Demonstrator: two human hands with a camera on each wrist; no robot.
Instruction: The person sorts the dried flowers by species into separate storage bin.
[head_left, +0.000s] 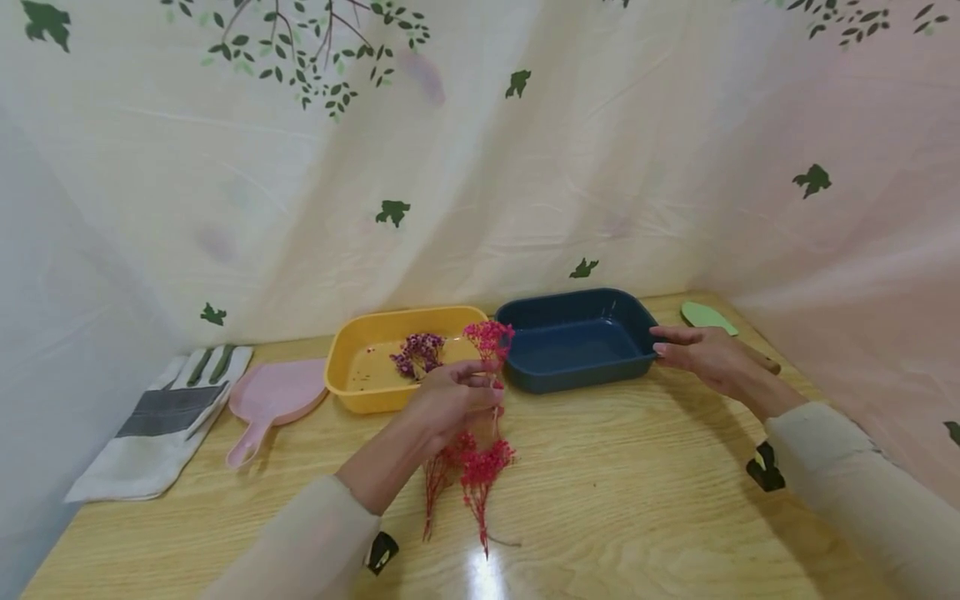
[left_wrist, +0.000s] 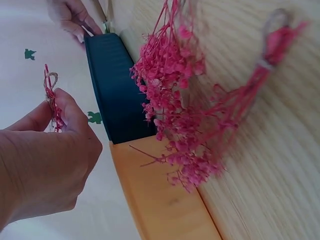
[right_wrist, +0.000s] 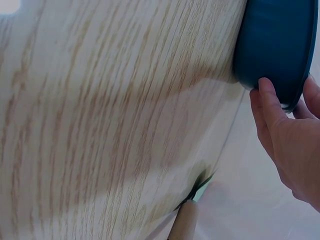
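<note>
My left hand [head_left: 453, 404] pinches a bunch of dried pink flowers [head_left: 489, 340] by its thin stems, in front of the gap between the two tubs. In the left wrist view a twine loop [left_wrist: 52, 79] shows on its stems. Two more pink bunches [head_left: 486, 467] lie on the table under and in front of this hand. Straight fingers of my right hand [head_left: 708, 354] touch the right end of the dark blue tub [head_left: 570, 375]. The right wrist view shows fingertips [right_wrist: 267, 90] against its outer wall and at the rim.
Dried purple flowers [head_left: 418, 354] lie in the yellow tub [head_left: 352, 400] beside the blue one. To the left are a pink pan-shaped dustpan [head_left: 277, 392] and white-grey gloves [head_left: 168, 417]. A green trowel-like tool [head_left: 708, 317] lies at the right. Cloth hangs behind.
</note>
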